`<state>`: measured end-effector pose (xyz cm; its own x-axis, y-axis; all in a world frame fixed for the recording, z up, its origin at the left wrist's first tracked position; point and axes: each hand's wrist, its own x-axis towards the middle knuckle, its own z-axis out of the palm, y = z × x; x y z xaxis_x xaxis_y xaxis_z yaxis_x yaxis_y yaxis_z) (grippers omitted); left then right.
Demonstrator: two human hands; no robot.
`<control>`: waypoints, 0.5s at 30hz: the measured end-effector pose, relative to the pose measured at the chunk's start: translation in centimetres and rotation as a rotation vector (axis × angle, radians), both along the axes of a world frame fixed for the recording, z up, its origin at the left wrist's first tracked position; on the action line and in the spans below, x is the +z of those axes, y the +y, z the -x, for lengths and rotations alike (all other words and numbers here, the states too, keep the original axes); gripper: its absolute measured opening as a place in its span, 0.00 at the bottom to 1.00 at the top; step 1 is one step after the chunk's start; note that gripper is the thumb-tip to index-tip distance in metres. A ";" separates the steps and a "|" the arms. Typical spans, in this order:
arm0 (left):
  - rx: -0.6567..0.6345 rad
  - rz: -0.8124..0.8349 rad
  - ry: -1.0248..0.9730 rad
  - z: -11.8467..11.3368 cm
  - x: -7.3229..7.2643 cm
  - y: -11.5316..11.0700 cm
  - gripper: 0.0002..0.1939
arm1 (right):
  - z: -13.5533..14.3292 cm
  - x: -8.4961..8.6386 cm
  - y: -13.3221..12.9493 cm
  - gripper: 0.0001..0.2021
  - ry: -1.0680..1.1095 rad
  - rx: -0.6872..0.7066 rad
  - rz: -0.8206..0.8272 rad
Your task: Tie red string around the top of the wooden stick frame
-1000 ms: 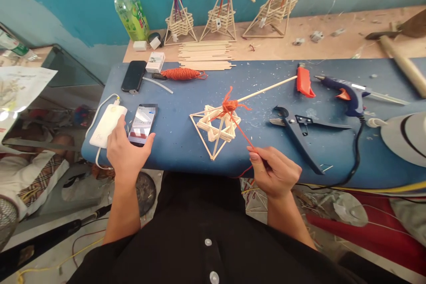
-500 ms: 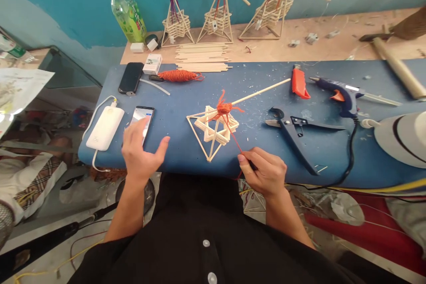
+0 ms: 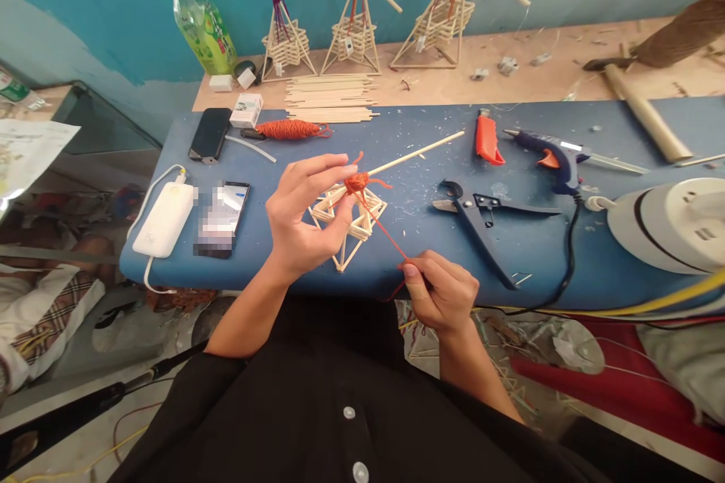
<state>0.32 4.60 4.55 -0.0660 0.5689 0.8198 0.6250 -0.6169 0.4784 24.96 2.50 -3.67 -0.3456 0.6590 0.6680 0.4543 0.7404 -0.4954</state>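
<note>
Now that our left hand (image 3: 303, 215) has left the phone (image 3: 222, 216) beside the white power bank (image 3: 165, 217) and come across to the stick frame (image 3: 348, 215), both hands are on the same piece. A second ago that hand rested on the phone and half a second ago it hung over the screen with fingers spread; now its fingers curl loosely around the frame, forefinger stretched over the top toward the orange yarn knot (image 3: 356, 182), thumb under the near sticks. The frame sits on the blue tabletop (image 3: 430, 241) near its front edge, with a long dowel (image 3: 416, 153) running from the knot up to the right.

Our right hand (image 3: 442, 294) has hardly moved: it pinches the orange yarn strand (image 3: 385, 230) between thumb and forefinger just off the table's edge, and the strand runs taut up to the knot. We judge that the frame is now steadied so the yarn can be pulled against it.

The black cutters (image 3: 481, 223), the glue gun (image 3: 552, 158) and the orange utility knife (image 3: 487, 139) lie untouched to the right, well apart from either hand. A yarn skein (image 3: 288, 129) and loose sticks (image 3: 331, 98) lie farther back.
</note>
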 end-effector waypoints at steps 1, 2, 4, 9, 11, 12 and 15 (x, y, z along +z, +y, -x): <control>0.009 -0.001 0.014 0.0 0.1 0.1 0.15 | 0.0 0.0 0.0 0.10 0.002 0.000 -0.002; 0.014 0.001 0.023 0.0 0.2 0.2 0.14 | 0.0 0.0 0.1 0.10 0.006 0.000 -0.002; 0.023 0.002 0.033 0.0 0.4 0.4 0.13 | -0.1 -0.1 0.1 0.10 0.026 0.001 0.003; 0.032 -0.020 0.079 0.3 0.4 0.9 0.14 | -0.3 -0.2 0.0 0.11 0.082 0.002 0.029; 0.003 -0.042 0.103 0.4 0.4 1.2 0.16 | -0.4 -0.2 0.0 0.11 0.083 0.003 0.038; -0.015 -0.051 0.112 0.4 0.4 1.3 0.18 | -0.4 -0.2 0.0 0.12 0.079 0.003 0.041; -0.043 -0.074 0.116 0.5 0.2 1.5 0.19 | -0.4 -0.2 0.1 0.12 0.067 -0.003 0.046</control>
<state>-0.16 6.13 4.72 0.0547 0.5066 0.8604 0.6460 -0.6751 0.3564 25.39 2.61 -3.86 -0.2993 0.6907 0.6583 0.4209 0.7147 -0.5586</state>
